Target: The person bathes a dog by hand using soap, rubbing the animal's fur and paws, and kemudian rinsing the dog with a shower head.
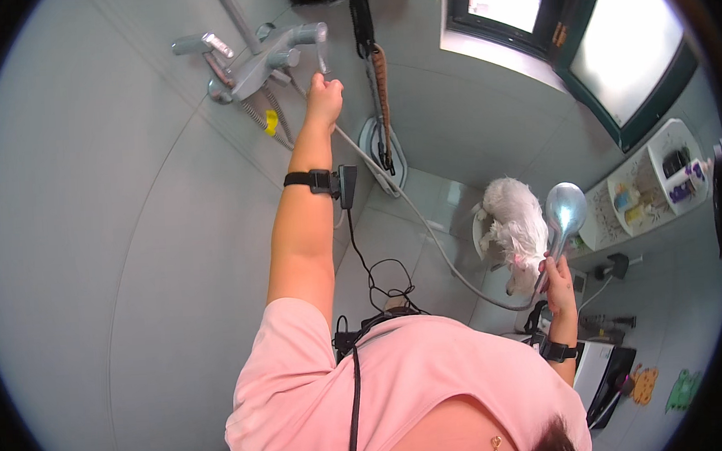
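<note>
My left hand (325,99) reaches up with curled fingers to the lower end of a downturned part of the wall-mounted shower mixer (267,62); whether it grips that part is unclear. In my right hand (557,282) is the handle of a silver shower head (565,212), its rounded face up. No water stream can be made out. From the handle a grey shower hose (422,216) loops across to the mixer, passing behind my left hand. Close beside the shower head, a white dog (513,217) with wet-looking fur is on a pale round-edged support, its head low near my right hand.
A corner shelf (611,212) with bottles is right of the dog. An open window (609,59) juts in above. A pale basin (366,145) leans by the wall beneath hanging straps (381,89). Black cables (394,279) dangle from my left forearm's device over the tiled floor (397,223).
</note>
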Tool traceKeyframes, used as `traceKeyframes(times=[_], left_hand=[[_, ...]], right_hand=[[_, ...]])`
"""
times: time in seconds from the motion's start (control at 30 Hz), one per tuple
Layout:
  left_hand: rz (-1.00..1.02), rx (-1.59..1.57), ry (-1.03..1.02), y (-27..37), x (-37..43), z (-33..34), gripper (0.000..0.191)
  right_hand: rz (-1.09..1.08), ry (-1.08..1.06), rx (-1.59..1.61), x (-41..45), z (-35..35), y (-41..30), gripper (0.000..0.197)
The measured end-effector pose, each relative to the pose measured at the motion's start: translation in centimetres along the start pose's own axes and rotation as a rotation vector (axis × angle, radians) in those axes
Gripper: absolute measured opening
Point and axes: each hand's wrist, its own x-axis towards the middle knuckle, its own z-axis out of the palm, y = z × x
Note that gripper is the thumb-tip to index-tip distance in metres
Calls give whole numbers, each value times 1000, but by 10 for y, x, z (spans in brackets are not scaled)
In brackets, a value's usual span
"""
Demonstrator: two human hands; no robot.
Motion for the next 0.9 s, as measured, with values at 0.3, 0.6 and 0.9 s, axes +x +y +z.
traceKeyframes(times=[0.3, 0.6, 0.9], left_hand=[[311, 132, -239, 11, 29, 1, 34], [-303, -420, -682, -71, -69, 102, 38], [-736, -446, -1165, -97, -185, 276, 37]], right_hand=[[70, 256, 74, -21, 20, -6, 24], [-172, 305, -1, -14, 38, -36, 16], [-15, 117, -46, -31, 14, -58, 20]])
